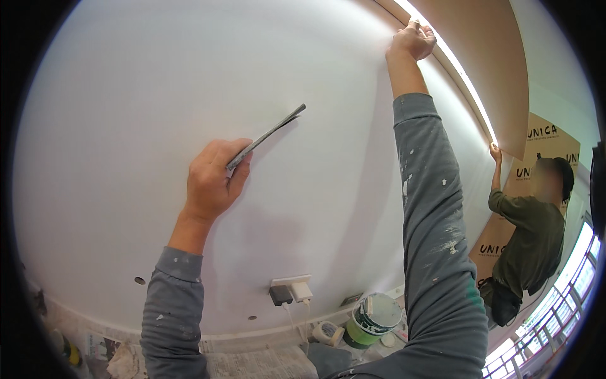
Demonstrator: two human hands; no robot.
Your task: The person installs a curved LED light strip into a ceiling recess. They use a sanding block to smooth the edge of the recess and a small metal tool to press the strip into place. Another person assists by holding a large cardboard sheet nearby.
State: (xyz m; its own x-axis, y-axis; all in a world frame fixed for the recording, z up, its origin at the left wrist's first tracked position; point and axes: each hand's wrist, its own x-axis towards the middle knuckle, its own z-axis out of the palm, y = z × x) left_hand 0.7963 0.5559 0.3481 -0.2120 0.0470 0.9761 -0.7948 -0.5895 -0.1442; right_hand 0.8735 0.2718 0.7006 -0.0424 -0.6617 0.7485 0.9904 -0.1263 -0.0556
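My left hand is closed round a thin, flat grey tool, seen nearly edge-on, so its exact kind does not show. The tool points up and right in front of a pale wall, and a shadow falls beside it. High on the right, my right hand is raised with its fingers pinched at a long, glowing light strip. That strip runs down along a brown curved panel. At its lower end a co-worker in a dark green top has one hand raised to it.
Low on the wall, a socket holds two plugged-in chargers with white cables. Below are a green and white bucket, a roll of tape and paper on the floor. Brown cardboard stands behind the co-worker, near a window.
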